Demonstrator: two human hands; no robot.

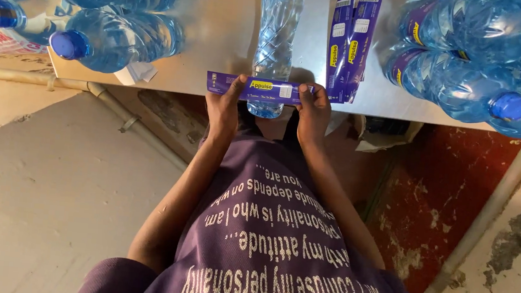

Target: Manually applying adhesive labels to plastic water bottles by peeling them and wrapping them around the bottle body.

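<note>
Between both hands (270,113), purple label (258,88)

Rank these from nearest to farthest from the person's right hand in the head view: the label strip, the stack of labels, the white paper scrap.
1. Label strip: pinched by the right hand.
2. Stack of labels: on the table, just beyond that hand.
3. White paper scrap: table edge, past the left hand.

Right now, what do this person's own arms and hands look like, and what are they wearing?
Both arms are bare from the short sleeves down: no gloves, watch, rings or bracelets show on the left hand or the right hand. The person wears a purple short-sleeved T-shirt with pale lettering printed across the front. The forearms are slim, and the fingers are plain and uncovered.
</note>
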